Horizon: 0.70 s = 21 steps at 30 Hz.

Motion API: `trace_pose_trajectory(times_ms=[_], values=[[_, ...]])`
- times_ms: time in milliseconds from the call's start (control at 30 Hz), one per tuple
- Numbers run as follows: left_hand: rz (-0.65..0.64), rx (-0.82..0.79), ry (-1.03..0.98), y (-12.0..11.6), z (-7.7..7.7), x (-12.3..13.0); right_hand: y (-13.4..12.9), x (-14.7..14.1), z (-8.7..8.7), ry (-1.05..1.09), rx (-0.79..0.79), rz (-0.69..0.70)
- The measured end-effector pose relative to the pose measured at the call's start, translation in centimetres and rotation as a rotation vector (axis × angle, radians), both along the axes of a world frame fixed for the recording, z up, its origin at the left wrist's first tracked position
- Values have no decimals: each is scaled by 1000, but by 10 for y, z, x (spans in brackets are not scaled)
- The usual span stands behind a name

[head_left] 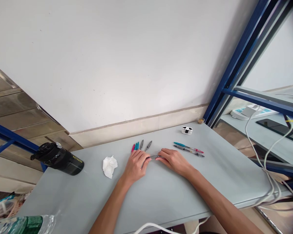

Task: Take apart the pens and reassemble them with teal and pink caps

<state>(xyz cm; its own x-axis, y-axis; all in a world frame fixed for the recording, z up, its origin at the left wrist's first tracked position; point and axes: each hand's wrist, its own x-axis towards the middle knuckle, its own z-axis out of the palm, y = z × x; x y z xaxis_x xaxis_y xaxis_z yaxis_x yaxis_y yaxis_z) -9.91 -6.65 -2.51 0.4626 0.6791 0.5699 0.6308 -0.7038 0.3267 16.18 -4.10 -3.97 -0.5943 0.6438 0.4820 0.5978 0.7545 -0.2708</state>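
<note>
Near the middle of the desk, my left hand (137,162) and my right hand (174,160) face each other with fingers pinched. Between them spans a slim pen piece (155,157) with dark ends and a see-through-looking middle. Each hand closes on one end, hiding part of it. Just beyond my left hand lie a pink pen piece (133,148), teal pen pieces (137,146) and two grey ones (142,144), partly covered by the fingers. To the right of my right hand rest a teal pen with a red end (188,147) and a grey pen (189,151), side by side.
Crumpled white tissue (109,166) and a black bottle (61,159) are on the left. A small white device (187,130) and a little tub (201,121) stand toward the wall. White cables (268,175) hang over the right edge; a clear plastic bottle (34,224) is lower left.
</note>
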Motion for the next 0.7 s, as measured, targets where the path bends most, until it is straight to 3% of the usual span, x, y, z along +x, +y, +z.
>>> trace_pose_trajectory(times_ms=[233, 500, 700], values=[[85, 66, 23, 4, -5, 2, -2, -3, 3, 3, -34, 13], [43, 18, 25, 1, -2, 2, -1, 2, 4, 20, -69, -4], [106, 75, 13, 4, -7, 2, -5, -4, 12, 48, -78, 31]])
